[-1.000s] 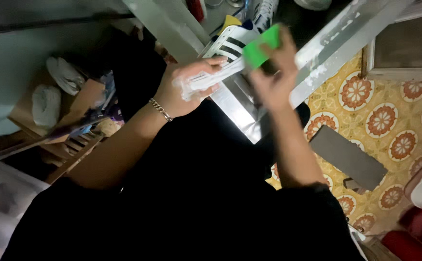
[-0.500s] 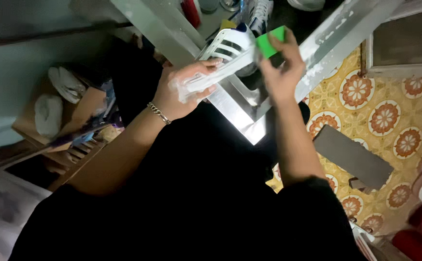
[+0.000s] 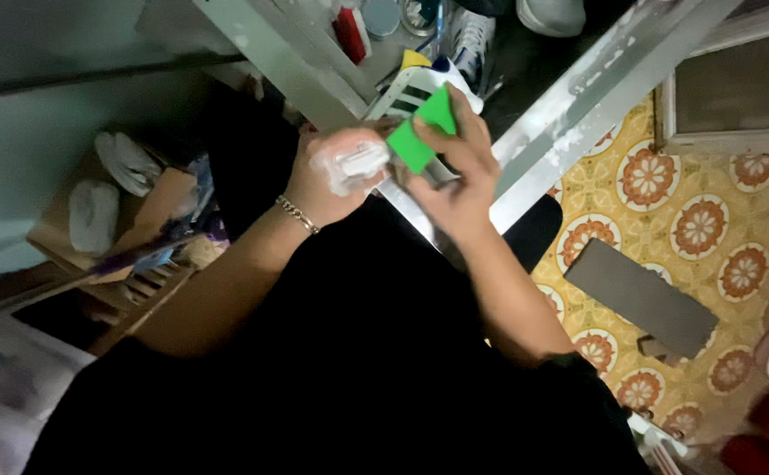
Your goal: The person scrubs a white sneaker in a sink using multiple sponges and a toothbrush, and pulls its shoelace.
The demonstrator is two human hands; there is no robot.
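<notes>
Sneaker (image 3: 420, 92), white with dark stripes, is gripped at one end by the left hand (image 3: 336, 176), whose fingers (image 3: 354, 163) are wrapped tight around it and coated in white foam. Green sponge (image 3: 421, 132) is pinched against the shoe's side by the right hand (image 3: 459, 171), thumb under it and the other fingers curled over the top, so both hands are closed on something. The shoe sits just beyond the fingertips, over a pale metal rail (image 3: 578, 97).

For the scrubbing to go well, probably short strokes should be kept along the stripes, with the shoe braced hard by the left hand so it isn't twisted, and the sponge's flat face kept pressed on rather than its corner.

Packaging-wise: a red bottle (image 3: 349, 33) with a white cap is seen up past the left fingertips, and a round grey tin lid (image 3: 387, 16) just beside it; any labels are too blurry to be made out. A grey slab (image 3: 640, 295) is lying on the patterned orange-and-yellow tiles (image 3: 701, 229), well off to the right-hand side of the fingers. Pale slippers (image 3: 107, 189) are parked on a wooden rack far left of the wrist.
</notes>
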